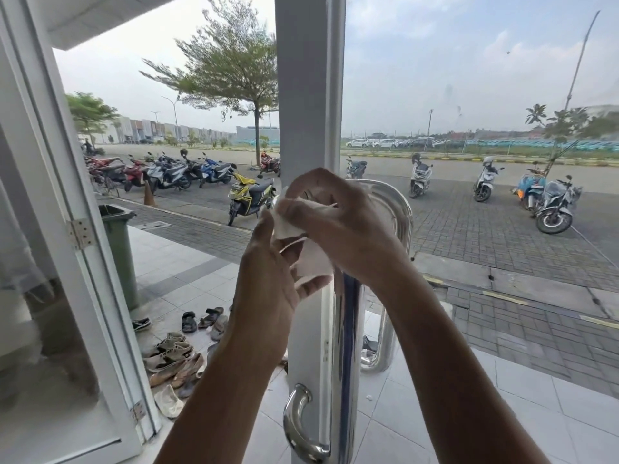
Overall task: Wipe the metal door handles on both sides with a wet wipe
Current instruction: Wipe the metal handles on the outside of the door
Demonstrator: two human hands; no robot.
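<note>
Wet wipe (303, 236) pinched between both hands (before the handle (398, 209))

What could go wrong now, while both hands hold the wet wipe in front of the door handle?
1. The wet wipe looks bunched between the left hand and right hand, so it may wipe poorly.
2. The near handle low on the door edge and the far handle behind the glass could be skipped.
</note>
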